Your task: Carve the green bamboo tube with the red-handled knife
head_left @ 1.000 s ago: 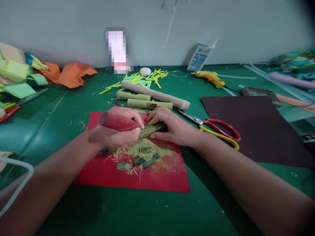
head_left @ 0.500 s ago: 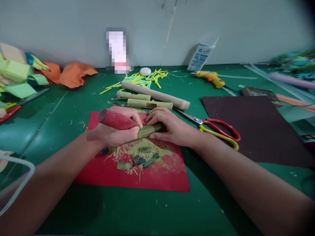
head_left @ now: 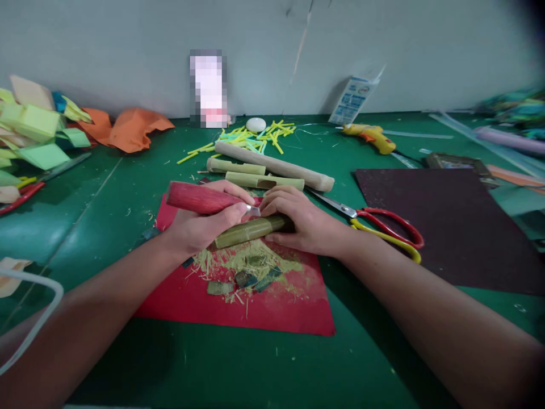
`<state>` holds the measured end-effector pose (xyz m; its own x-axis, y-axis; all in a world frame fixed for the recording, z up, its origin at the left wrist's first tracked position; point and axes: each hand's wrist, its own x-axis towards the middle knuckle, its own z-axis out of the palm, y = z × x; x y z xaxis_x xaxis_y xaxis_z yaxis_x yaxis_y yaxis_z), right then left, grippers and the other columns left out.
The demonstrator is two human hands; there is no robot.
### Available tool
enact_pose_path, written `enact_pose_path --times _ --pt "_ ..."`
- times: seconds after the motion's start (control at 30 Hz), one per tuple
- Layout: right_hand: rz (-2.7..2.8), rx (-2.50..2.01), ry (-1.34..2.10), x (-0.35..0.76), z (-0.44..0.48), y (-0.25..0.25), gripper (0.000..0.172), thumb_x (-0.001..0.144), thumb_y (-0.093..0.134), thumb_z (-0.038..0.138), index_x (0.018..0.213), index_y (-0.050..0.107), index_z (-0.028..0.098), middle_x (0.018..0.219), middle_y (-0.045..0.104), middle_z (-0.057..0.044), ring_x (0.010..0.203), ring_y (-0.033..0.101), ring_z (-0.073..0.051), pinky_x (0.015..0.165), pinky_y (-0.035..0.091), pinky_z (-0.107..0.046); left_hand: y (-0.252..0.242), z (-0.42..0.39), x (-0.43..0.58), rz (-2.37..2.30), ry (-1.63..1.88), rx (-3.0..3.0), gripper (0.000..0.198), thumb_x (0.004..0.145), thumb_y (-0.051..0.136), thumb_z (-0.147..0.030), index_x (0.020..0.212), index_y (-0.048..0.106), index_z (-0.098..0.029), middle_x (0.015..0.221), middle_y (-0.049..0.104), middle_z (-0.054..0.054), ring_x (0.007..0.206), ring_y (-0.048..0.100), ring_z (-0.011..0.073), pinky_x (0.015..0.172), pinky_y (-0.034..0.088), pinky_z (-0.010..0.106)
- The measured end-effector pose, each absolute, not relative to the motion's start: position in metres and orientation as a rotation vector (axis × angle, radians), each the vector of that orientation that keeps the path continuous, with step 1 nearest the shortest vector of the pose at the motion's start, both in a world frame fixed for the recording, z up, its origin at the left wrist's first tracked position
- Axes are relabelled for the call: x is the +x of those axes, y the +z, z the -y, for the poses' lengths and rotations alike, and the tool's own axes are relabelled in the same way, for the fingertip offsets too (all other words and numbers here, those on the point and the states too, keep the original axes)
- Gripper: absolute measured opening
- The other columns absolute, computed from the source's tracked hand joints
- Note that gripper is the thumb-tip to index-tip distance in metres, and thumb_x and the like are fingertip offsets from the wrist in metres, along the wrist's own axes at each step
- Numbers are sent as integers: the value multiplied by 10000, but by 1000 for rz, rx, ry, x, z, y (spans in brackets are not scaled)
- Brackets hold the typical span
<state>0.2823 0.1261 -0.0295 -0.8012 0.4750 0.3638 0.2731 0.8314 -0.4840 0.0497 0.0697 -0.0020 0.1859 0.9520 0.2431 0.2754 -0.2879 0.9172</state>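
Observation:
My left hand (head_left: 198,227) is wrapped around the thick red wooden handle of a chisel-like carving tool (head_left: 198,197). Its short metal blade points right, just above a green bamboo piece (head_left: 242,232); whether it touches is unclear. Fingers of my right hand (head_left: 306,221) clasp the bamboo's right end and cover it, close to the blade. The bamboo lies slightly tilted over a red sheet (head_left: 238,319). Pale shavings (head_left: 255,253) and several dark green bamboo chips (head_left: 220,288) are scattered on that sheet, in front of both hands.
Behind my hands lie two notched bamboo tubes (head_left: 240,166) (head_left: 247,180) and a wooden rod (head_left: 276,163). Red-and-yellow-handled scissors (head_left: 374,218) overlap a dark board (head_left: 438,227) at right. Farther back are a yellow glue gun (head_left: 372,138) and cut straws (head_left: 238,138); folded paper (head_left: 32,122) sits left.
My left hand has raised the carving tool off the bamboo, so its blade and more of the bamboo's left end show. My right hand keeps its grip. The whole view has shifted slightly.

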Motion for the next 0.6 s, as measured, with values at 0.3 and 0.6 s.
enact_pose_path --times 0.3,0.6 --pt "2563 -650 340 282 -118 -28 278 855 683 420 989 601 190 970 667 -100 924 566 -257 850 424 -421 -2 -62 58 -1274 1134 1749 238 898 644 -441 1014 715 -246 775 705 14 763 667 174 621 521 280" --pt "2572 -624 437 282 -112 -20 246 884 641 369 1027 666 172 974 701 -98 876 565 -239 801 426 -389 7 -60 63 -1316 1233 1671 181 892 618 -362 791 647 -215 646 618 -15 572 575 122 499 476 257"
